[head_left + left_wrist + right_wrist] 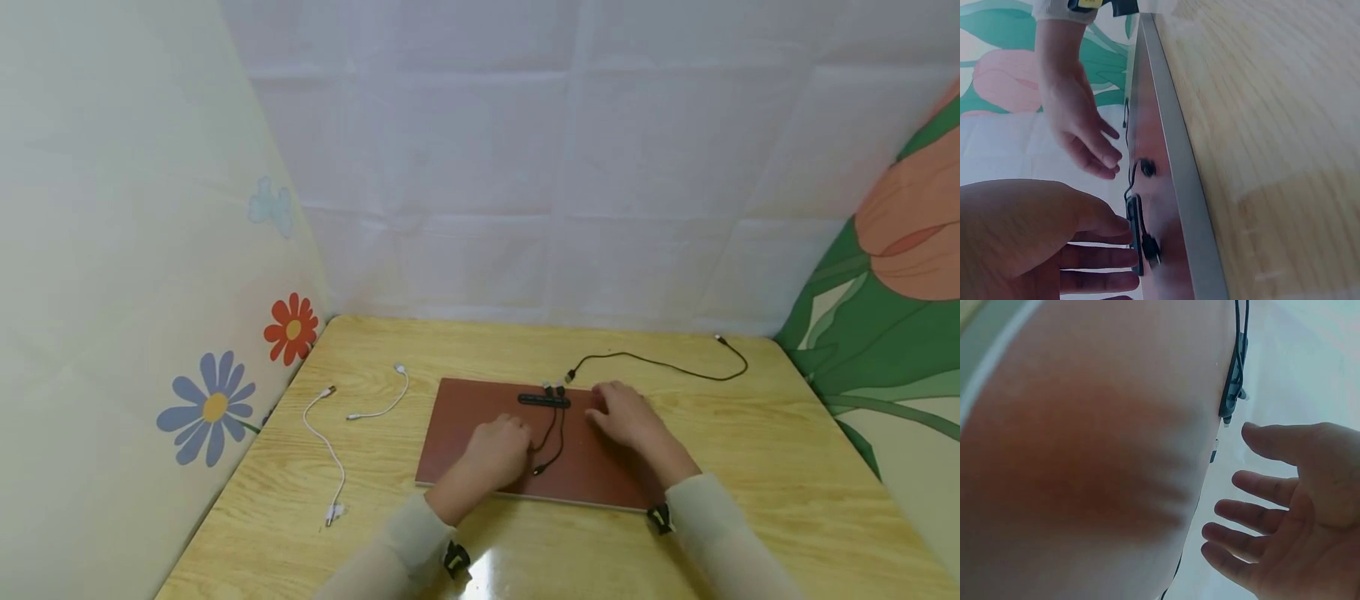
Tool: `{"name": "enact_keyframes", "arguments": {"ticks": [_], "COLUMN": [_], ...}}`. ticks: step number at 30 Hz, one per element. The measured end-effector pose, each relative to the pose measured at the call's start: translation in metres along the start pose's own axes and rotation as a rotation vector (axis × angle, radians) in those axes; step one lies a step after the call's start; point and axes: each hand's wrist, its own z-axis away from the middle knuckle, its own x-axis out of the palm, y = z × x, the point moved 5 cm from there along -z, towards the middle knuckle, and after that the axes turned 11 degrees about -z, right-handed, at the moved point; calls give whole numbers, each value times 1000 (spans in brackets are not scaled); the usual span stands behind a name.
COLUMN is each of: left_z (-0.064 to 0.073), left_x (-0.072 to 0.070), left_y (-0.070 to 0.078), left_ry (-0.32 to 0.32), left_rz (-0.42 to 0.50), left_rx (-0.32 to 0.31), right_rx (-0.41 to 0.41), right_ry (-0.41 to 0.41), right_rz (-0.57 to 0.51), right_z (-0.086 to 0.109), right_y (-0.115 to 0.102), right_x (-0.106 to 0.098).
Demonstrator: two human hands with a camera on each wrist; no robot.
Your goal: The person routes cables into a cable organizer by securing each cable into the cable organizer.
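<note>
Bench point(787, 467) carries a reddish-brown board point(465, 412), and in the head view a black USB hub point(538, 402) lies on the board near its far edge, with two short black cables point(561, 432) running from the hub's right part toward the board's near edge. The left hand point(497, 454) is above the middle of the board, beside those cables; the right hand point(624, 412) is at the board's far right corner. A long white cable point(327, 442) and a short white cable point(384, 410) lie left of the board, and a loose black cable point(660, 362) lies beyond its far edge, stretching rightward. In the left wrist view, the left hand's fingers are straight and slightly apart, close to a black plug point(1150, 248) over the board; whether they touch it I cannot tell. In the right wrist view, the right hand is spread, thumb away from the fingers, holding nothing, beside the board's far edge.
</note>
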Motion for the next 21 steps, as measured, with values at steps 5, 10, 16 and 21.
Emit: {"name": "enact_keyframes", "arguments": {"ticks": [5, 10, 16, 21], "left_z": [2, 4, 6, 9], "left_x": [2, 4, 5, 7], "left_y": [-13, -26, -41, -52], "left_ry": [23, 39, 45, 43], "left_rz": [-29, -70, -20, 25], "left_rx": [-19, -37, -75, -99], "right_rx": [-6, 5, -2, -15], "right_ry": [-34, -83, -123, -179], "right_rz": [-3, 15, 46, 102], "right_z": [4, 9, 16, 22], "right_y": [2, 6, 6, 6], "right_x": [6, 13, 16, 20]}}
